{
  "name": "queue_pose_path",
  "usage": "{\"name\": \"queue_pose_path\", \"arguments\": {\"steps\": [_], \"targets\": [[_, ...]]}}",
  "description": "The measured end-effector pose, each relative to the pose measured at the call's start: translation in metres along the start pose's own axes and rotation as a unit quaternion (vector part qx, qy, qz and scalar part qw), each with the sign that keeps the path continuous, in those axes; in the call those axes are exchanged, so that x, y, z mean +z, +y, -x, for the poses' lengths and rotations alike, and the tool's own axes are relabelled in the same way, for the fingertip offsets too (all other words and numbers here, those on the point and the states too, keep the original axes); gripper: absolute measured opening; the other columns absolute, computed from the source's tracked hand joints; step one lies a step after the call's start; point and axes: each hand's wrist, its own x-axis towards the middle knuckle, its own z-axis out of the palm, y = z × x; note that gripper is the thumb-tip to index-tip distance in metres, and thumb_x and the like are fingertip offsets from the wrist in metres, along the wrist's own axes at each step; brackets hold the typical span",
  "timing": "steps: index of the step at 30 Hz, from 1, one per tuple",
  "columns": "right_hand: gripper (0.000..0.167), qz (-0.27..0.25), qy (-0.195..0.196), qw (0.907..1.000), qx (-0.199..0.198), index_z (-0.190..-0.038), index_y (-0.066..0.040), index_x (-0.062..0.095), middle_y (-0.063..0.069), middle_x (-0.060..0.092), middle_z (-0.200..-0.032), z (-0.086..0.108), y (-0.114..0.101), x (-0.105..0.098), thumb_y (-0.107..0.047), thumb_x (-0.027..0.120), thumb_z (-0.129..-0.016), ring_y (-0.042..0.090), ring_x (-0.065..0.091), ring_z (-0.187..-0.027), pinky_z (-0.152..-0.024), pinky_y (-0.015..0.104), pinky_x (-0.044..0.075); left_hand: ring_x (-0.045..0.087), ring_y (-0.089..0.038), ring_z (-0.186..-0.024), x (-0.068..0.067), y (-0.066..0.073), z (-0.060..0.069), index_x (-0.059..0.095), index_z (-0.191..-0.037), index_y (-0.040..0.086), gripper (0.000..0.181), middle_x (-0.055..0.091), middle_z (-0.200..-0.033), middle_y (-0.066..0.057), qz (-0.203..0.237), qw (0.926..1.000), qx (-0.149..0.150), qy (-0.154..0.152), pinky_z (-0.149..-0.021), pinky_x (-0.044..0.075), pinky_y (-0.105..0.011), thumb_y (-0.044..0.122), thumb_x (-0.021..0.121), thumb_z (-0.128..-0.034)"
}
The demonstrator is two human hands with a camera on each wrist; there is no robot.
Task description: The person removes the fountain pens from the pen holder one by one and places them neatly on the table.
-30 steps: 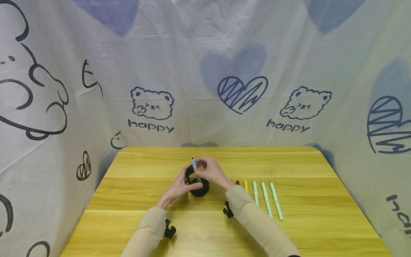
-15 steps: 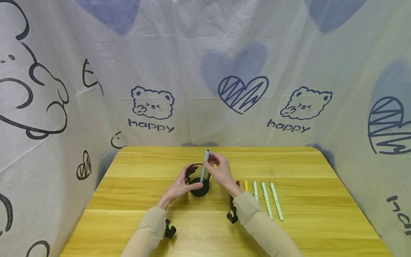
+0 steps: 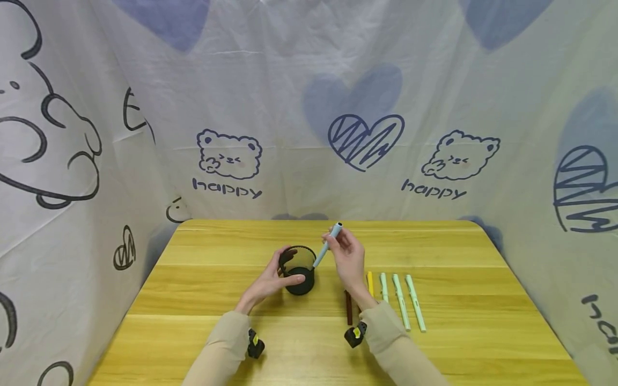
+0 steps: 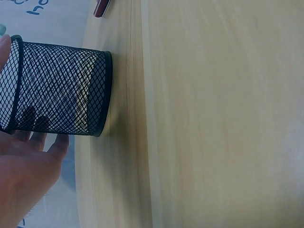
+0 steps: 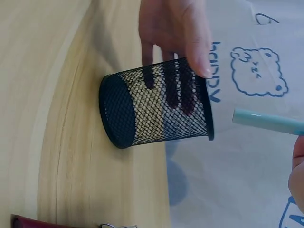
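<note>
A black mesh pen holder [image 3: 300,284] stands upright on the wooden table. My left hand [image 3: 265,285] grips it from the left, thumb over the near side and the other fingers behind the mesh; in the left wrist view those fingers [image 4: 58,146] show beside its wall. No pen shows through the mesh in the right wrist view. Just right of the holder, my right hand [image 3: 350,259] pinches a light blue pen [image 3: 326,246]. The pen slants, its lower end close to the holder's rim but outside it. Part of the right hand falls outside the right wrist view.
Right of the holder lies a row of pens: a dark red pen [image 3: 349,310], a yellow pen [image 3: 370,283] and several pale green pens [image 3: 401,301]. My right forearm covers part of the row. A printed cloth [image 3: 289,107] hangs behind the table [image 3: 483,332].
My right hand has drawn the light blue pen up out of the holder and moved right, so the pen tilts the other way. My left hand and the holder have stayed put.
</note>
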Motion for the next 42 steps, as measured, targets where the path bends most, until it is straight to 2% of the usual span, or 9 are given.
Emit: {"name": "queue_pose_path", "arguments": {"steps": [2, 4, 11, 19, 25, 28, 31, 34, 42], "targets": [[0.017, -0.022, 0.01, 0.9997, 0.004, -0.114, 0.005, 0.063, -0.001, 0.073, -0.1, 0.002, -0.003, -0.004, -0.002, 0.06, -0.099, 0.005, 0.071, -0.093, -0.081, 0.019, 0.059, 0.018, -0.034, -0.156, 0.0, 0.0, 0.0, 0.017, -0.16, 0.014, 0.092, 0.029, -0.165, -0.01, 0.001, 1.0, -0.001, 0.001, -0.126, 0.013, -0.062, 0.022, 0.077, -0.0904], [0.015, -0.043, 0.019, 0.9989, 0.008, -0.115, -0.001, 0.063, -0.005, 0.073, -0.1, 0.004, -0.006, -0.007, -0.003, 0.059, -0.1, 0.006, 0.072, -0.093, -0.08, 0.019, 0.058, 0.018, -0.034, -0.156, -0.001, 0.0, 0.001, 0.018, -0.159, 0.016, 0.091, 0.029, -0.165, -0.01, 0.001, 1.0, -0.001, 0.002, -0.126, 0.013, -0.061, 0.022, 0.077, -0.0903], [0.017, -0.086, 0.036, 0.9954, 0.023, -0.114, -0.007, 0.062, 0.001, 0.073, -0.103, 0.011, -0.017, -0.027, 0.001, 0.056, -0.1, 0.008, 0.072, -0.092, -0.074, 0.017, 0.055, 0.017, -0.034, -0.157, -0.001, 0.0, 0.002, 0.018, -0.159, 0.016, 0.09, 0.029, -0.165, -0.009, -0.001, 1.0, -0.002, 0.002, -0.126, 0.012, -0.061, 0.022, 0.077, -0.0904], [0.024, -0.143, 0.039, 0.9878, 0.048, -0.115, -0.007, 0.067, 0.005, 0.067, -0.097, 0.024, -0.019, -0.068, 0.006, 0.052, -0.1, 0.012, 0.071, -0.087, -0.069, 0.015, 0.053, 0.016, -0.035, -0.157, 0.0, 0.0, 0.002, 0.019, -0.159, 0.019, 0.09, 0.03, -0.165, -0.008, 0.001, 1.0, -0.005, 0.003, -0.127, 0.013, -0.06, 0.022, 0.077, -0.0903], [0.024, -0.115, 0.076, 0.9878, 0.072, -0.117, -0.003, 0.068, 0.005, 0.072, -0.093, 0.035, -0.021, -0.1, 0.006, 0.056, -0.099, 0.012, 0.074, -0.084, -0.067, 0.015, 0.055, 0.015, -0.035, -0.157, 0.001, -0.002, 0.001, 0.018, -0.159, 0.019, 0.09, 0.03, -0.165, -0.008, 0.0, 1.0, -0.004, 0.001, -0.127, 0.013, -0.06, 0.022, 0.077, -0.0904], [0.023, -0.099, 0.096, 0.9877, 0.072, -0.118, 0.003, 0.068, 0.004, 0.074, -0.092, 0.041, -0.022, -0.117, 0.006, 0.057, -0.098, 0.012, 0.074, -0.083, -0.068, 0.017, 0.057, 0.016, -0.034, -0.157, 0.002, -0.002, 0.001, 0.018, -0.159, 0.018, 0.091, 0.03, -0.165, -0.008, 0.0, 1.0, -0.004, 0.002, -0.127, 0.013, -0.06, 0.022, 0.077, -0.0904], [0.026, -0.106, 0.112, 0.9858, 0.066, -0.122, 0.014, 0.063, 0.006, 0.075, -0.091, 0.046, -0.024, -0.134, 0.009, 0.055, -0.098, 0.014, 0.073, -0.082, -0.07, 0.018, 0.058, 0.016, -0.034, -0.157, 0.002, -0.002, 0.001, 0.018, -0.159, 0.018, 0.091, 0.03, -0.165, -0.008, -0.001, 1.0, -0.002, 0.004, -0.127, 0.012, -0.06, 0.021, 0.077, -0.0904], [0.027, -0.106, 0.125, 0.9846, 0.061, -0.123, 0.019, 0.06, 0.006, 0.076, -0.089, 0.05, -0.024, -0.151, 0.012, 0.053, -0.097, 0.012, 0.072, -0.08, -0.068, 0.018, 0.057, 0.016, -0.035, -0.157, 0.002, 0.0, 0.001, 0.018, -0.159, 0.018, 0.091, 0.03, -0.165, -0.008, -0.004, 1.0, -0.001, 0.004, -0.127, 0.012, -0.06, 0.021, 0.077, -0.0905], [0.024, -0.028, 0.131, 0.9875, 0.084, -0.116, 0.01, 0.069, -0.002, 0.076, -0.084, 0.06, -0.022, -0.19, 0.01, 0.054, -0.097, 0.005, 0.068, -0.074, -0.062, 0.016, 0.053, 0.016, -0.035, -0.157, 0.001, 0.0, 0.001, 0.018, -0.16, 0.016, 0.091, 0.03, -0.165, -0.008, -0.002, 1.0, 0.002, 0.005, -0.126, 0.012, -0.062, 0.02, 0.076, -0.0907]]}}
